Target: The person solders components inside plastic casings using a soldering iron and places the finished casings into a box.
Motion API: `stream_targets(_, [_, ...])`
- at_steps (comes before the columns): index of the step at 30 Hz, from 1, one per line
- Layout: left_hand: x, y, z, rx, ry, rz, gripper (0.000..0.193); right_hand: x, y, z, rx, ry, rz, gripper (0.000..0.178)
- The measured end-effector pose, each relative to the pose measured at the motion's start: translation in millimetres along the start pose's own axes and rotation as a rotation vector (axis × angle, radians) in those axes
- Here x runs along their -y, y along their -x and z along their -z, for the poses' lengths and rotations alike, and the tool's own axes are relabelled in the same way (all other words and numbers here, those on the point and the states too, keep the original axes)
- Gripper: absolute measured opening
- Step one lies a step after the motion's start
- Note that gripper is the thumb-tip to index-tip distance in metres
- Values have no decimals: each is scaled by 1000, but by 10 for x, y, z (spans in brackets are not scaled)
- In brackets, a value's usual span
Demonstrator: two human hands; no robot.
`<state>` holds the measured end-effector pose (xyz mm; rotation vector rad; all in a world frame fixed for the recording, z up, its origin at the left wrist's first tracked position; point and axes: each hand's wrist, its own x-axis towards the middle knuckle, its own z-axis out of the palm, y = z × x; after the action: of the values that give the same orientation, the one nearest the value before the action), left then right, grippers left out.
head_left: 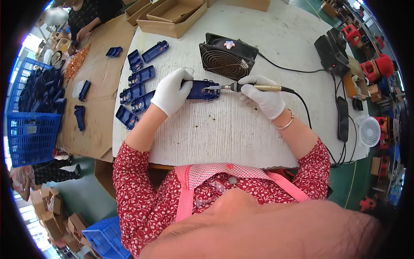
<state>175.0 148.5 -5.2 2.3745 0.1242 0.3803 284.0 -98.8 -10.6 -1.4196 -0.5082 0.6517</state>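
Observation:
My left hand [170, 93], in a white glove, is closed on the left end of a dark blue plastic housing [197, 91] that lies on the white table. My gloved right hand [265, 99] grips a soldering iron [271, 88] with a gold-coloured handle. Its tip points left and reaches the right end of the housing, where small metal parts show; whether it touches them I cannot tell. A thin pale wire [188, 68] curves up beside my left fingers. To the left of that hand lie several more blue housings [141, 75].
A black fan [226, 58] stands just beyond the housing. The soldering station [332, 52] sits at the back right, its cable running to the iron. Cardboard trays [172, 19] are at the back. On the left are a blue basket [32, 134], copper-coloured bits [76, 62] and another person [88, 19].

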Motion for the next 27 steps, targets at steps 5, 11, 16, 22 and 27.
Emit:
stream_targets(5, [20,0,-11,-7,-4,-17,10,-48,-10,28,28,-27,22,16])
stream_targets(11, [40,0,-19,-20,16,-26,9,-21,0,6,94,22,33,16])
stream_targets(16, [97,-6,-37,-42,-43,-81,10,-23,-6,17,55,176,41,15])
stream_targets(22, [46,19,29,-1,-75,-168,11,-108,-4,68,54,20,36,15])
stream_targets(27, [364,-110,354,-131,-309,-99,14,-175,-46,143,8,-191,56,16])
